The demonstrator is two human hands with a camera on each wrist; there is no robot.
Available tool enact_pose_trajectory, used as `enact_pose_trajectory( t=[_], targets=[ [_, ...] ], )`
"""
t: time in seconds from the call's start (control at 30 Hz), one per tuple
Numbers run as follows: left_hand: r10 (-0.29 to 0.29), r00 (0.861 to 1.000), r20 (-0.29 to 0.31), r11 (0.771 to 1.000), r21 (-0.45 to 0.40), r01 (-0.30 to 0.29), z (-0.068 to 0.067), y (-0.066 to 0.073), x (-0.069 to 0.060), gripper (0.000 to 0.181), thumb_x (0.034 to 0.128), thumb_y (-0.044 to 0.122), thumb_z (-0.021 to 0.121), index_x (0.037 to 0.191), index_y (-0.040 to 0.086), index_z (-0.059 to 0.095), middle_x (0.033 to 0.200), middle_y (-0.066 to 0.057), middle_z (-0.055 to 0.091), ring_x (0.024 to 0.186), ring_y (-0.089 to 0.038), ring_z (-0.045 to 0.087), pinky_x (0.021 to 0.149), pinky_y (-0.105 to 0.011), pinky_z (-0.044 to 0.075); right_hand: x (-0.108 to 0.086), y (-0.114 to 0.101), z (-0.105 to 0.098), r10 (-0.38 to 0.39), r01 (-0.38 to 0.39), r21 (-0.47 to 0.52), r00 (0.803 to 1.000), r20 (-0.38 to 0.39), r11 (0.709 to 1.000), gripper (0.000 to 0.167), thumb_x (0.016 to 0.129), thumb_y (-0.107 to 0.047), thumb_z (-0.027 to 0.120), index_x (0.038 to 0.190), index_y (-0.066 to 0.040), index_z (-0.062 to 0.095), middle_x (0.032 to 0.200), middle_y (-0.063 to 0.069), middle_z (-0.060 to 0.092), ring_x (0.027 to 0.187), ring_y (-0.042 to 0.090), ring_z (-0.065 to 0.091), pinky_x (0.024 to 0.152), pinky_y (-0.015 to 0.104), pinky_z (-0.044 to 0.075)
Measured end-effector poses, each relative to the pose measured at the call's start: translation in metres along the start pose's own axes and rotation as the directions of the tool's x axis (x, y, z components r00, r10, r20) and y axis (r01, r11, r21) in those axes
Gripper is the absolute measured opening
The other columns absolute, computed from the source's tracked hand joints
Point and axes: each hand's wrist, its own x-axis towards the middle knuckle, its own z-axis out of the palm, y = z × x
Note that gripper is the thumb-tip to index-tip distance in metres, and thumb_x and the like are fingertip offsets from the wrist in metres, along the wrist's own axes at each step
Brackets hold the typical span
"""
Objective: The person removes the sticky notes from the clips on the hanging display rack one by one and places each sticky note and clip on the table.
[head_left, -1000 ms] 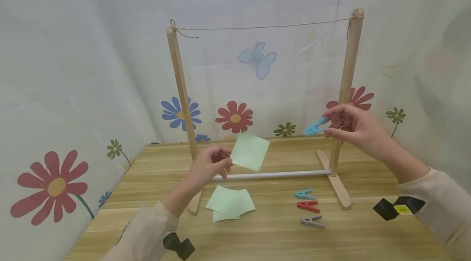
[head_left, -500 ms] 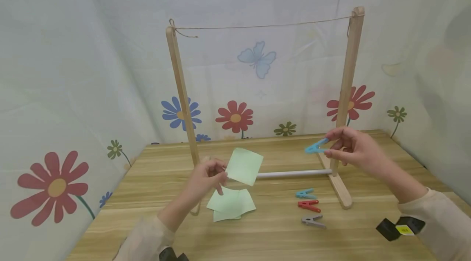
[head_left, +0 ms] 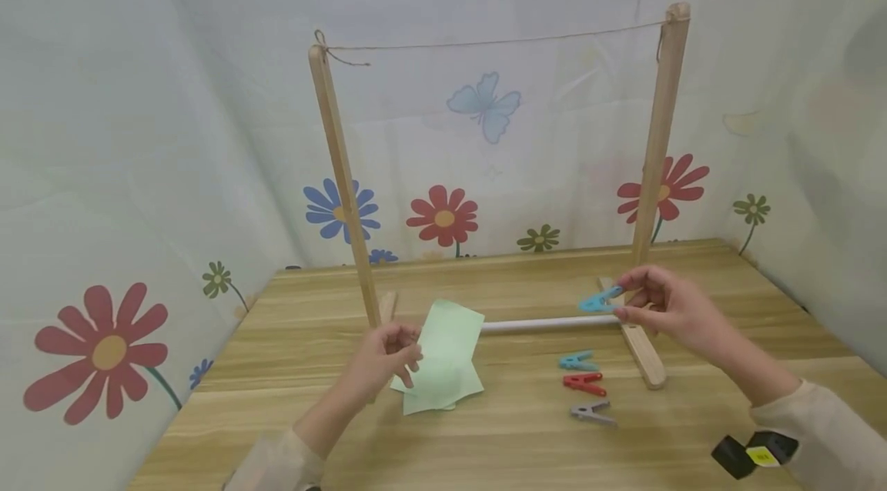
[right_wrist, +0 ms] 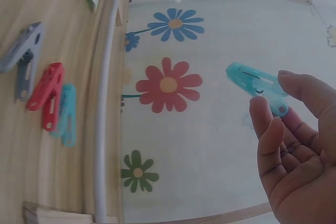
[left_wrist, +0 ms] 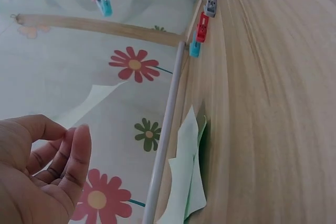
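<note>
My left hand (head_left: pixel 384 356) pinches a pale green paper square (head_left: pixel 453 325) by its left edge, in the air above the table. Behind the held sheet in the head view lies a small pile of similar green papers (head_left: pixel 443 391), partly hidden by it. My right hand (head_left: pixel 675 310) pinches a light blue clothespin (head_left: pixel 599 298) by its handle end, near the right foot of the wooden stand. In the right wrist view the pinched clothespin (right_wrist: pixel 257 85) points away from the fingertips. On the table lie a blue clothespin (head_left: pixel 578 361), a red clothespin (head_left: pixel 584 383) and a grey clothespin (head_left: pixel 593 412).
A wooden stand has a left post (head_left: pixel 339 168), a right post (head_left: pixel 661 129) and a white bottom rod (head_left: pixel 540 325). A thin string (head_left: pixel 485 43) runs between the post tops. A flowered cloth (head_left: pixel 208 91) hangs around the wooden table (head_left: pixel 513 445).
Both hands have come down toward the table, the left with its green paper and the right with its blue clothespin. The held paper now overlaps the pile in the head view.
</note>
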Motion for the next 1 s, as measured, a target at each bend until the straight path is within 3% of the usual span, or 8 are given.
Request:
enact_pose_trajectory(
  t=[0.23, 0.53, 0.73, 1.0],
  targets=[
    [-0.035, 0.999, 0.001, 0.999, 0.016, 0.035, 0.002, -0.013, -0.006, 0.027, 0.0885, 0.002, 0.061, 0.113, -0.009, 0.057, 0.079, -0.005, 0.057, 0.066, -0.012, 0.059, 0.054, -0.027, 0.057, -0.008, 0.015, 0.01, 0.005, -0.005, 0.0, 1.0, 0.002, 1.0, 0.027, 0.088, -0.004, 0.067, 0.111, 0.003, 0.056, 0.08, -0.001, 0.067, 0.065, 0.003, 0.058, 0.045, 0.022, 0.044],
    [-0.072, 0.997, 0.033, 0.997, -0.014, 0.072, 0.005, -0.031, -0.015, 0.033, 0.0885, 0.004, 0.061, 0.116, -0.012, 0.053, 0.078, -0.002, 0.057, 0.066, -0.01, 0.058, 0.053, -0.027, 0.057, -0.017, 0.031, 0.024, 0.095, -0.095, -0.046, 0.996, -0.001, 0.994, 0.028, 0.087, -0.008, 0.069, 0.11, 0.002, 0.056, 0.092, 0.01, 0.065, 0.063, 0.001, 0.054, 0.045, 0.021, 0.04],
    [-0.108, 0.992, 0.067, 0.994, -0.004, 0.108, 0.009, -0.039, -0.022, 0.034, 0.0898, 0.006, 0.06, 0.118, -0.012, 0.053, 0.078, -0.001, 0.058, 0.066, -0.01, 0.058, 0.055, -0.021, 0.055, -0.022, 0.04, 0.033, 0.142, -0.143, -0.062, 0.99, -0.025, 0.988, 0.03, 0.086, -0.009, 0.07, 0.109, 0.004, 0.056, 0.095, 0.016, 0.064, 0.065, -0.001, 0.057, 0.049, 0.021, 0.043],
    [-0.154, 0.988, 0.016, 0.988, 0.008, 0.153, 0.012, -0.044, -0.03, 0.031, 0.0866, 0.002, 0.059, 0.115, -0.01, 0.055, 0.072, -0.002, 0.055, 0.056, -0.011, 0.055, 0.05, -0.02, 0.051, -0.031, 0.056, 0.045, 0.194, -0.196, -0.04, 0.98, -0.049, 0.98, 0.031, 0.085, -0.008, 0.071, 0.107, 0.007, 0.056, 0.1, 0.021, 0.062, 0.062, -0.001, 0.056, 0.047, 0.022, 0.047]
  ],
)
